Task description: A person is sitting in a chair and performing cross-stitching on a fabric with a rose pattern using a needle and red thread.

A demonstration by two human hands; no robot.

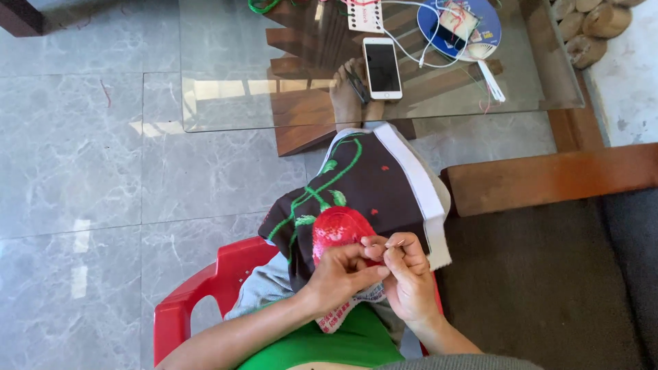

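Note:
A dark cloth (373,188) with a white border lies over my lap, embroidered with green stems and a red flower (334,229). My left hand (340,274) pinches the cloth at the lower edge of the red flower. Right beside it, my right hand (408,274) has its fingers closed on a thin needle (396,242) at the cloth, fingertips touching those of the left hand. The thread is too fine to make out.
I sit on a red plastic chair (199,294) over a grey tiled floor. A glass table (226,89) ahead holds a white phone (382,67), a blue round fan (480,31), thread cards and small scissors (358,88). A wooden bench (548,179) stands at right.

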